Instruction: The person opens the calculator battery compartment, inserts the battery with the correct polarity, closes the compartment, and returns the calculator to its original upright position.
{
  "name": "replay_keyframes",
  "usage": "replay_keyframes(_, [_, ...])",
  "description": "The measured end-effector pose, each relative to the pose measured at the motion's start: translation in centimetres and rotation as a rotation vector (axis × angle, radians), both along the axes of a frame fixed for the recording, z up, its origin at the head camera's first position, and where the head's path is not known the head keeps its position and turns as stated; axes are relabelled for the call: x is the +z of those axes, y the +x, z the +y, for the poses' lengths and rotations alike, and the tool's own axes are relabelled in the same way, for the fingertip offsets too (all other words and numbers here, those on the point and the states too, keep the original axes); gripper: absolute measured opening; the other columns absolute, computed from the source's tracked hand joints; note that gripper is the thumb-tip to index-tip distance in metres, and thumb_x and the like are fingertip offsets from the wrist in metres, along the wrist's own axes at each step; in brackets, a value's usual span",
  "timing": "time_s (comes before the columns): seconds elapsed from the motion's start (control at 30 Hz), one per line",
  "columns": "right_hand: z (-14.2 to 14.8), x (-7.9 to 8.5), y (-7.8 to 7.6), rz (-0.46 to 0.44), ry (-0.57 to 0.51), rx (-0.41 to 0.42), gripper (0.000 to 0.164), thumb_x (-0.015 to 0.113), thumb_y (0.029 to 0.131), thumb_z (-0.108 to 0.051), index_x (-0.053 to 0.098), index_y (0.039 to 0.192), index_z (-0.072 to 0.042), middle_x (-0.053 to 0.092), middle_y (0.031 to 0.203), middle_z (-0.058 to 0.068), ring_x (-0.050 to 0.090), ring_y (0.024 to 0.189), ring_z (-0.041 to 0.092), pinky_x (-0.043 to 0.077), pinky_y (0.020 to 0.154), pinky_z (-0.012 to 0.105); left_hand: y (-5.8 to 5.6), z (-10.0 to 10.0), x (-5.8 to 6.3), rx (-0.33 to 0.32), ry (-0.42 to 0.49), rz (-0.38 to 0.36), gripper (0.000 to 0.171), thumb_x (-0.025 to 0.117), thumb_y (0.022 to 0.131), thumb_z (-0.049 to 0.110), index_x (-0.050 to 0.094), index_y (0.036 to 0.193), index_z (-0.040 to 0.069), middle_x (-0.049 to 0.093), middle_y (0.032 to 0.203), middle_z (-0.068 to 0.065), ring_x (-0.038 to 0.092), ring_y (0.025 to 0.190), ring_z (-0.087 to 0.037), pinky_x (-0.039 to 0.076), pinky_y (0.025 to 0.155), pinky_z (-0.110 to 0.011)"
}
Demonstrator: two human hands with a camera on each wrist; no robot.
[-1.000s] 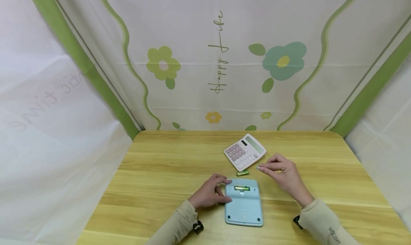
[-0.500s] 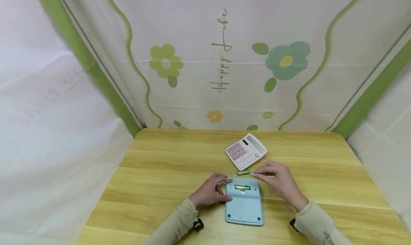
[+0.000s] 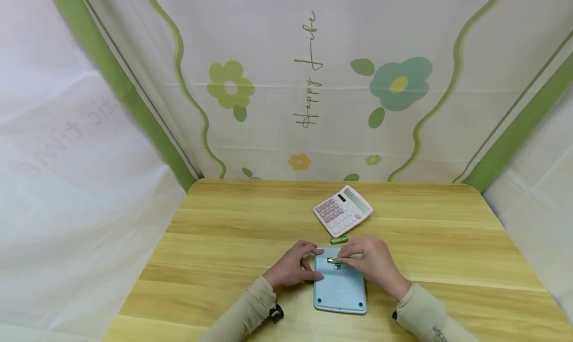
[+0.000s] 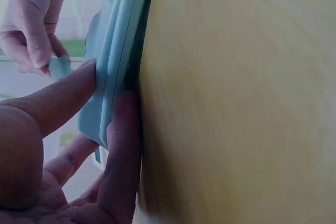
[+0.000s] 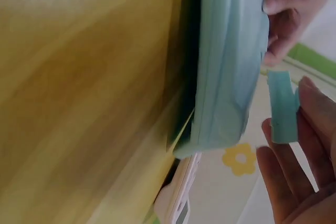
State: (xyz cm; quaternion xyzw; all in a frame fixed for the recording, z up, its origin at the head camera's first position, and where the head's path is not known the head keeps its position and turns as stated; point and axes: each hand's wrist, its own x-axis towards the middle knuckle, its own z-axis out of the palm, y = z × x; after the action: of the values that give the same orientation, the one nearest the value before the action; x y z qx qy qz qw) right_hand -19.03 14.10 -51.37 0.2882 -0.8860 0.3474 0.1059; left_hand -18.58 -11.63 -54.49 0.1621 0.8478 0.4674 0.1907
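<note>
A light blue calculator [image 3: 339, 289] lies face down, with a green battery [image 3: 330, 260] showing in its uncovered battery slot. My left hand [image 3: 293, 266] grips the calculator's left edge; in the left wrist view the thumb [image 4: 68, 94] lies on its back and a fingertip is tucked at the underside. Above the slot, my right hand [image 3: 369, 262] pinches a small light blue battery cover [image 5: 283, 107] between thumb and fingers, apart from the calculator in the right wrist view. The right fingers hide part of the slot in the head view.
A second green battery [image 3: 338, 240] lies loose just beyond the blue calculator. Behind it a pink-and-white calculator [image 3: 342, 211] rests face up at an angle on the wooden table [image 3: 233, 222]. Patterned cloth [image 3: 268, 133] hangs at the back and sides.
My right hand has moved left and toward me with the battery cover, from beside the loose battery to over the slot. My left hand stays on the calculator's edge.
</note>
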Motion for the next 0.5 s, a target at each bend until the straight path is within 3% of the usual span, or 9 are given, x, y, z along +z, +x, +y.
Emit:
replay_keyframes(0.3, [-1.2, -0.9, 0.4, 0.071, -0.005, 0.036, 0.015, 0.092, 0.076, -0.013, 0.084, 0.087, -0.019, 0.076, 0.086, -0.011, 0.068, 0.078, 0.0, 0.059, 0.07, 0.021, 0.1, -0.3, 0.1, -0.022, -0.005, 0.027, 0.056, 0.084, 0.09, 0.026, 0.063, 0.14, 0.014, 0.047, 0.145, -0.011, 0.064, 0.075, -0.007, 0.057, 0.066, -0.022])
replay_keyframes(0.5, [-1.1, -1.2, 0.7, 0.053, 0.05, 0.034, 0.013, 0.092, 0.075, -0.01, 0.084, 0.081, -0.019, 0.072, 0.081, -0.011, 0.065, 0.074, -0.001, 0.057, 0.067, 0.019, -0.1, -0.1, -0.2, -0.045, 0.009, 0.044, 0.058, 0.083, 0.09, 0.025, 0.061, 0.142, 0.013, 0.047, 0.145, -0.011, 0.064, 0.076, -0.005, 0.057, 0.067, -0.022])
